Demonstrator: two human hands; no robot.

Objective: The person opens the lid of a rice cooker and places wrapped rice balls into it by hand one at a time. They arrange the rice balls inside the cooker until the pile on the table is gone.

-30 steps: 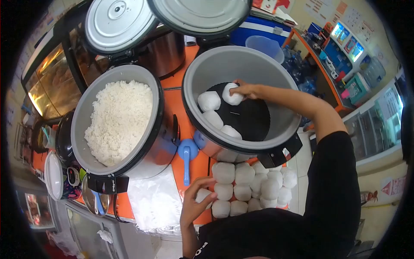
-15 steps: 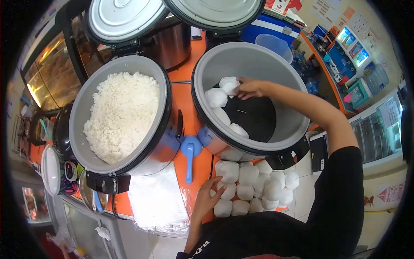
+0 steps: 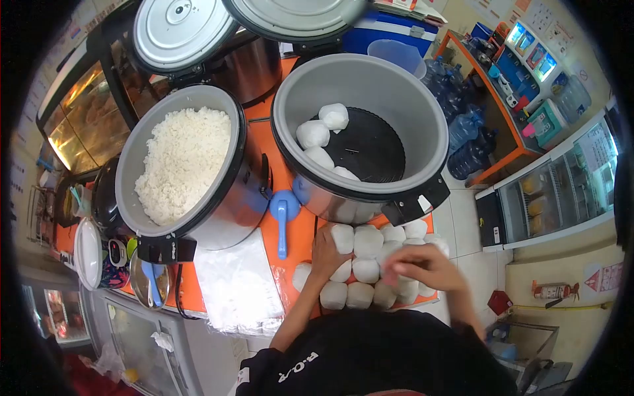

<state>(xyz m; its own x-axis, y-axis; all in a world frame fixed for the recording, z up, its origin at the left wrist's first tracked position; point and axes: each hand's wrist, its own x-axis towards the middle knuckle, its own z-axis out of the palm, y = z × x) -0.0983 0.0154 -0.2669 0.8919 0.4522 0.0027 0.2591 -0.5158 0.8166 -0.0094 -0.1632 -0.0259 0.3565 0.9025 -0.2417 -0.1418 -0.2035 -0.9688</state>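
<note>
White wrapped rice bundles (image 3: pixel 368 241) sit in close rows on the orange counter at the front. My left hand (image 3: pixel 323 254) lies along the left side of this pile, fingers stretched out against a bundle. Over the pile's right half hovers my right hand (image 3: pixel 426 267), its fingers bent and smeared by motion. Behind them stands a large rice cooker (image 3: pixel 428 155) with its lid up. Several of the same bundles (image 3: pixel 313 134) rest along the left side of its dark bottom.
Another open cooker (image 3: pixel 125 168) at left holds loose cooked rice (image 3: pixel 181 165). Between the cookers lies a blue rice paddle (image 3: pixel 282 228). Clear plastic sheets (image 3: pixel 234 280) cover the counter's front left. A fridge (image 3: pixel 555 191) and large water bottles (image 3: pixel 465 129) stand at right.
My right hand has come out of the right cooker and back over the bundles, leaving the one it was touching inside. My left hand has shifted along the pile. The view has turned slightly.
</note>
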